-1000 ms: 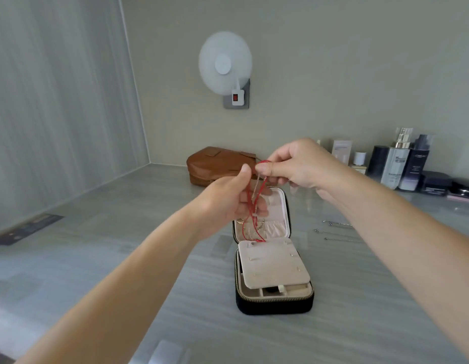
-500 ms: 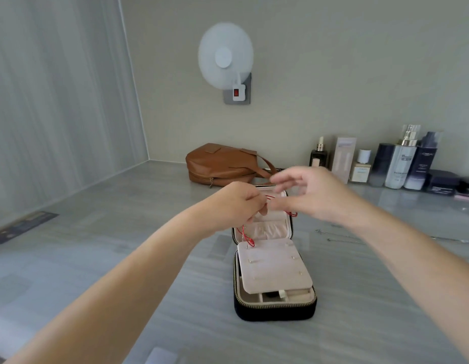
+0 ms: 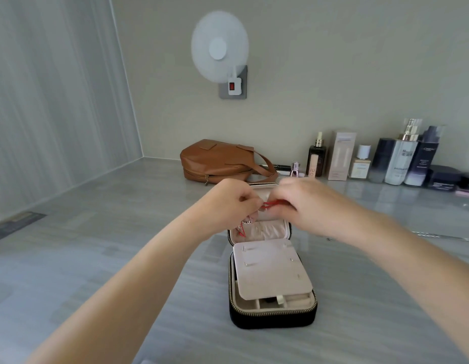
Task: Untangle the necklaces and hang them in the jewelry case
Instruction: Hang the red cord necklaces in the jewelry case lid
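Both of your hands are coming down and closing in on each other compared with a second ago, when you were holding the cord up high above the case; now they are working right in front of the upright lid.

From the head view, your left hand (image 3: 229, 203) is curling closed, fingertips pinching the red cord necklace (image 3: 274, 204), and your right hand (image 3: 301, 203) is pinching the same short stretch from the other side, so the cord is running taut between the two. A loop of the cord, with something small and silvery on it, is dangling below your left hand against the lower left of the lid of the jewelry case (image 3: 273, 315), which is lying open on the table (image 3: 96, 245). Your hands are hiding any hooks in the lid, so I cannot tell whether the cord is catching on one yet. Thin chains (image 3: 443, 236) are lying on the table to your right, well apart from the case.

You are risking a few things here. Pulling the taut stretch harder is likely to tighten any knot instead of loosening it. Pressing against the lid could tip it back or slide the case. Letting go too early could drop the cord into the lid pocket, tangling it again.
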